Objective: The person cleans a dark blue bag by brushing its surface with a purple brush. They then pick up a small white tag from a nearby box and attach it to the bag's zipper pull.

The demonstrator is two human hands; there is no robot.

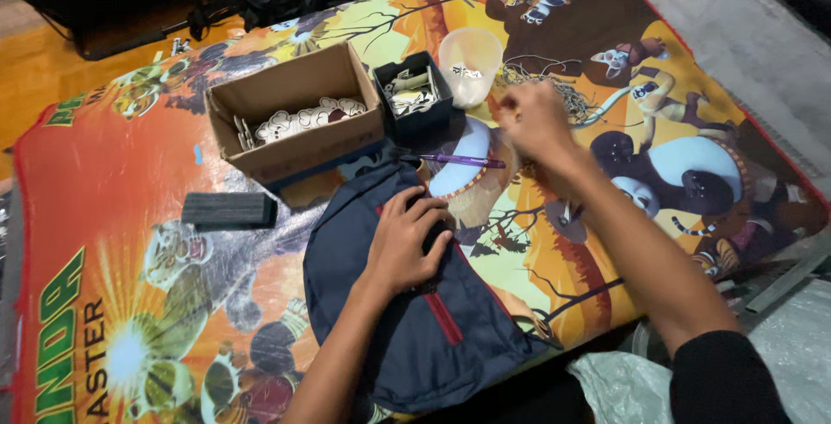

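Two risks: your left hand, spread flat, pins the navy bag; your right hand, pinching strings at one o'clock, may tangle them or nudge the purple pen.

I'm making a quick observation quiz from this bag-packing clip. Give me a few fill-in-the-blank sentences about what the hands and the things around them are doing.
1. The left hand presses flat on a dark blue ____ with a red zip.
2. The right hand reaches into a pile of ____ beside the plastic cup.
3. A ____ pen lies between the two hands.
4. The cardboard box stands to the ____ of the small black box in the picture.

Missing words: bag; strings; purple; left
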